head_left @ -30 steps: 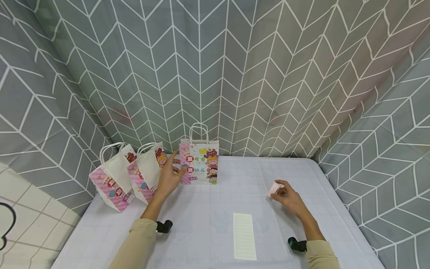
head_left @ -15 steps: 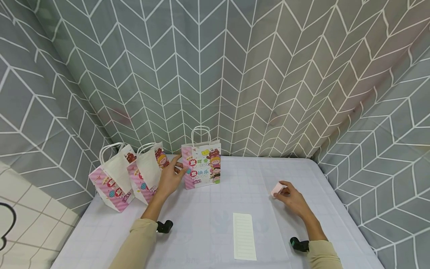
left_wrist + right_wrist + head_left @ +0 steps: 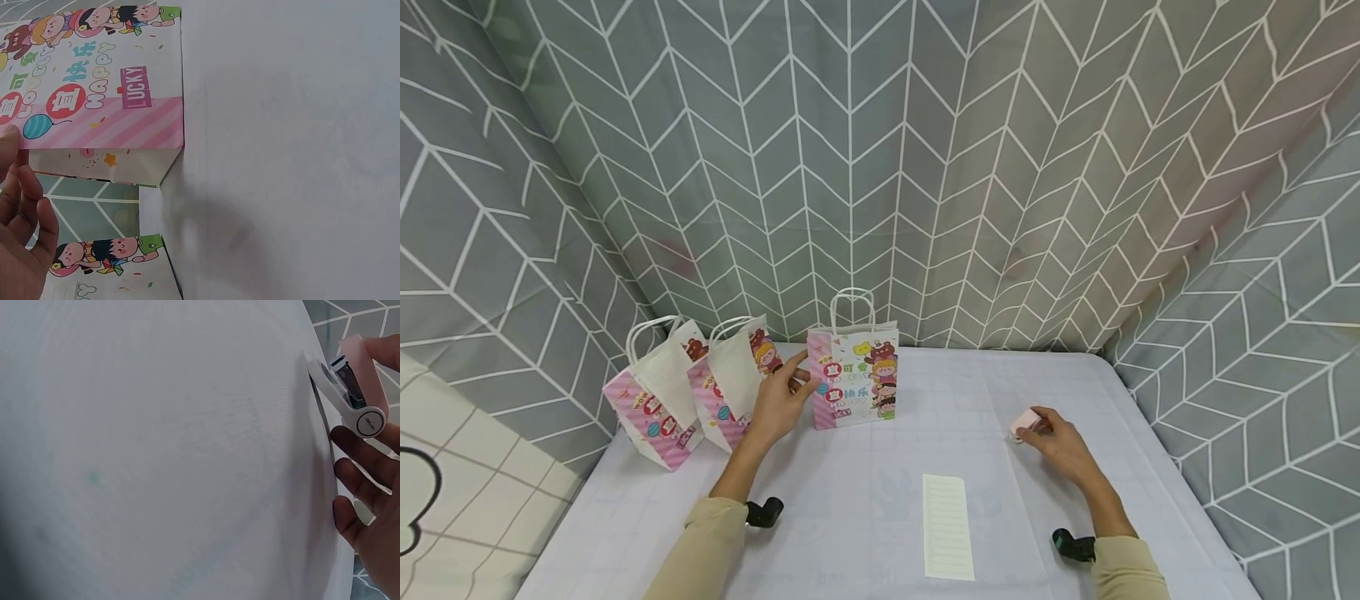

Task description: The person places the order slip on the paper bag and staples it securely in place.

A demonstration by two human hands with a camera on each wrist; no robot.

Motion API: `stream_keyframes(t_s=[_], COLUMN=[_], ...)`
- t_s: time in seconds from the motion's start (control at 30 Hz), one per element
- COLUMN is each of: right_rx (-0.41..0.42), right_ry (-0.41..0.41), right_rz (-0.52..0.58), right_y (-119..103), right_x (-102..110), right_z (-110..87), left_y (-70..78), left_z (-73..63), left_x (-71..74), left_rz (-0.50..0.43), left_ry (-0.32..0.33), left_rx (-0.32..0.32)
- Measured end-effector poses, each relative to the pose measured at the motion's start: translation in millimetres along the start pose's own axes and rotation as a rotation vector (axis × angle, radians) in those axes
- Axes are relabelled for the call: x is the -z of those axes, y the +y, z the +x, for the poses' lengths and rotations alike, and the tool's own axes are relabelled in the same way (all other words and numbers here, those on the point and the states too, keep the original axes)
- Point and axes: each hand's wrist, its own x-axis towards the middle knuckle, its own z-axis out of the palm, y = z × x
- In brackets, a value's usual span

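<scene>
A small pink and white stapler [image 3: 364,375] is in my right hand [image 3: 1062,446], thumb on the pink top arm and fingers around the round hinge. In the right wrist view its jaws stand apart, right at the tabletop. My left hand [image 3: 778,404] pinches the left side edge of a paper gift bag [image 3: 853,375], thumb on the printed front and a finger behind the edge. The bag stands upright, white with a pink striped strip, cartoon figures and white twisted handles. In the left wrist view, that gift bag [image 3: 125,75] shows its folded side gusset.
Two matching gift bags, one [image 3: 651,408] at the far left and another [image 3: 726,396] beside my left forearm, lean on the table [image 3: 955,400]. A pale strip of lined paper [image 3: 947,527] lies at the front middle. Patterned curtain [image 3: 880,167] surrounds the back and sides.
The pinched gift bag has come toward me and slightly right, with its front turned a little. My right hand has shifted slightly right with the stapler, which has tilted.
</scene>
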Motion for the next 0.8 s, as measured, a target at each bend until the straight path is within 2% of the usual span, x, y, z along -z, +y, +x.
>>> stream_keyframes(t_s=[0.53,0.8], right_rx=[-0.018,-0.039], right_ry=[0.013,-0.02], right_rz=[-0.041,-0.067], right_y=[7.8,6.4], right_x=[1.2,3.3], right_z=[-2.7,-6.4], left_y=[4.4,6.9], left_z=[-13.4,-19.9], left_x=[3.7,5.4], left_rz=[-0.033,-0.03], left_ry=[-0.068,-0.092], left_rx=[-0.063,-0.069])
